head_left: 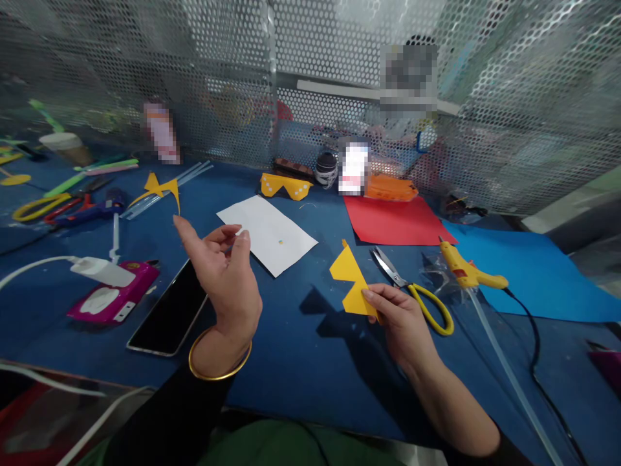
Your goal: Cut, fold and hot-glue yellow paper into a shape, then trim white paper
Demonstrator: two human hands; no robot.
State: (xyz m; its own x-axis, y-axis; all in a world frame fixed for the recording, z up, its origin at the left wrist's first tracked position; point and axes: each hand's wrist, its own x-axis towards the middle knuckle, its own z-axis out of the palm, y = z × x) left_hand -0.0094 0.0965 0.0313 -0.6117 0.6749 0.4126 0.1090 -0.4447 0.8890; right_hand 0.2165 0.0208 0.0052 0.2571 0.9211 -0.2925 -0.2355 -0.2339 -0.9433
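My right hand point(405, 317) pinches a yellow paper cut-out point(356, 288) with angular notches, shaped like glasses or a mask, and holds it above the blue table. Just right of that hand lie scissors point(429, 307) with yellow handles, blades partly apart. My left hand point(228, 272) is raised over a black phone point(169, 314), its index finger stretched out and the others partly bent. Nothing shows in it. A white sheet point(269, 233) with a tiny speck on it lies beyond my hands. Behind the sheet rests a yellow paper mask point(285, 186) with small pale squares.
A yellow glue gun point(468, 268) with its cord lies at right, near red paper point(398, 220) and blue paper point(543, 272). At left are a magenta power strip point(140, 278), a blue glue gun point(92, 210), glue sticks point(169, 191) and yellow scraps point(162, 188). A perforated metal screen point(204, 84) stands behind.
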